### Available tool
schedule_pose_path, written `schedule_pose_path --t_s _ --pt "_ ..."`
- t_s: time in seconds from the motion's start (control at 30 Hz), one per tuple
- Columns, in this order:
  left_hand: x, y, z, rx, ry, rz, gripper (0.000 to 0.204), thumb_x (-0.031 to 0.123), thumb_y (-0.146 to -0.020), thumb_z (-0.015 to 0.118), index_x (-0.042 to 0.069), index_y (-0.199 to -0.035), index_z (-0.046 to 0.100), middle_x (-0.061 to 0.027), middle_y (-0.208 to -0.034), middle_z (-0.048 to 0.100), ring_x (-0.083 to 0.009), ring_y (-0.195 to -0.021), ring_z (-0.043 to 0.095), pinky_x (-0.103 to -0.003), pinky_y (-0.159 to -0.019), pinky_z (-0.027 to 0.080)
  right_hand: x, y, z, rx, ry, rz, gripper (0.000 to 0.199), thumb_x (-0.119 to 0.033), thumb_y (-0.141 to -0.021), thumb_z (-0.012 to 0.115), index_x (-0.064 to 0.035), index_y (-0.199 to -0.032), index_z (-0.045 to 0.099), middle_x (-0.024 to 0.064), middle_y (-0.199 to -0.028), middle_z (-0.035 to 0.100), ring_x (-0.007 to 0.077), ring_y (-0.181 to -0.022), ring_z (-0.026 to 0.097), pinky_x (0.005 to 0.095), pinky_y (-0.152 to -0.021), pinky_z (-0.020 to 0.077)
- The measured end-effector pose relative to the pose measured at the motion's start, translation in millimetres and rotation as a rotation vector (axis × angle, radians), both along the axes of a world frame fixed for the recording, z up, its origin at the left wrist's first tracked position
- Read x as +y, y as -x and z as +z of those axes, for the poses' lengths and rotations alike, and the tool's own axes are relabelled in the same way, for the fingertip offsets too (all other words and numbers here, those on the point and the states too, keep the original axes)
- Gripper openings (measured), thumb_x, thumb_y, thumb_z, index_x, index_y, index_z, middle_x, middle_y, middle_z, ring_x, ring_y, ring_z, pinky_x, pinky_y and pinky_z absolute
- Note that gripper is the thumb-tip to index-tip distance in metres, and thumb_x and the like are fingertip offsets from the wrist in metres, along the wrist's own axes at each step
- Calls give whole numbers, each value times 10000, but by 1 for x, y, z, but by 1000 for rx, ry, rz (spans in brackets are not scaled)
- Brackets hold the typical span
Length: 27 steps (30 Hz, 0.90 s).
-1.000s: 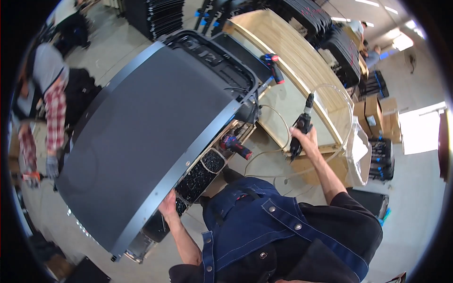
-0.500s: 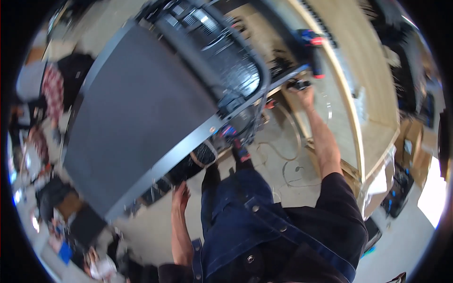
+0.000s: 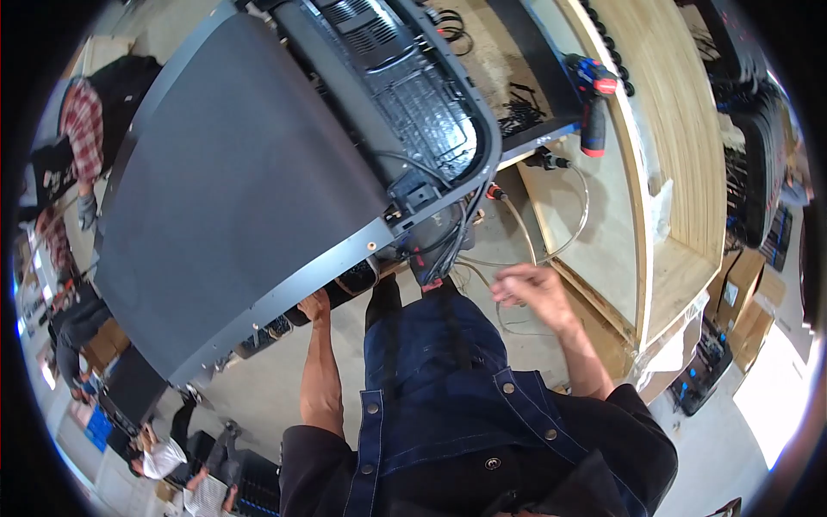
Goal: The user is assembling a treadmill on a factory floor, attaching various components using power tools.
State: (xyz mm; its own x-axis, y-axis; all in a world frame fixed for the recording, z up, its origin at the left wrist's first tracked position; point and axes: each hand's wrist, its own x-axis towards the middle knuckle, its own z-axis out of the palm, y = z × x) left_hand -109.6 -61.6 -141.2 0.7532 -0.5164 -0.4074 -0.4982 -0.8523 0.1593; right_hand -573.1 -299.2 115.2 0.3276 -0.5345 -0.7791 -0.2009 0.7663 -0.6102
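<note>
A treadmill deck with a dark grey running belt [image 3: 233,181] lies before me, tilted across the view. My left hand [image 3: 315,305] grips the lower edge of its metal side rail [image 3: 284,297]; some fingertips are hidden there. My right hand [image 3: 536,293] hangs in the air over the floor, empty, with fingers loosely bent and apart. Beyond it, a black air tool [image 3: 546,158] with a clear hose rests at the workbench's edge. The treadmill's black motor housing [image 3: 422,121] has loose black cables [image 3: 452,246] hanging from its near corner.
A red and blue cordless driver [image 3: 593,103] lies on the wooden workbench [image 3: 680,164] at the right. Dark screws [image 3: 522,110] are heaped in its tray. Cardboard boxes [image 3: 739,284] stand far right. A person in a checked sleeve [image 3: 82,129] is at the left, with others lower down.
My right hand has let go of the black air tool at the workbench and come back toward me. My left hand has moved up and forward to the treadmill's side rail.
</note>
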Motion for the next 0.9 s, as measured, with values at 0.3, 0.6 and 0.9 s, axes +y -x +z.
schedule_pose_path --t_s 0.3,0.6,0.9 --pt "-23 2 11 27 138 -324 516 280 -800 794 91 -1255 639 -184 -1234 669 -408 -1143 621 -469 -946 509 -38 12 -311 181 659 -468 448 -126 -912 751 -20 -1306 567 30 -1167 655 138 -989 621 291 -818 529" --pt "13 -15 24 138 220 -36 334 146 -832 743 72 -1152 684 -184 -1173 681 -410 -1076 640 -494 -903 516 -35 20 -318 -22 548 -602 329 -80 -865 801 -23 -1165 676 20 -1038 701 123 -884 631 294 -803 526" --pt "27 -8 11 298 511 113 311 18 -769 785 54 -1074 734 -128 -1022 742 -324 -906 720 -384 -833 572 26 5 -126 365 613 -617 376 -104 -814 859 -21 -1138 690 63 -1055 708 155 -896 685 292 -773 582"
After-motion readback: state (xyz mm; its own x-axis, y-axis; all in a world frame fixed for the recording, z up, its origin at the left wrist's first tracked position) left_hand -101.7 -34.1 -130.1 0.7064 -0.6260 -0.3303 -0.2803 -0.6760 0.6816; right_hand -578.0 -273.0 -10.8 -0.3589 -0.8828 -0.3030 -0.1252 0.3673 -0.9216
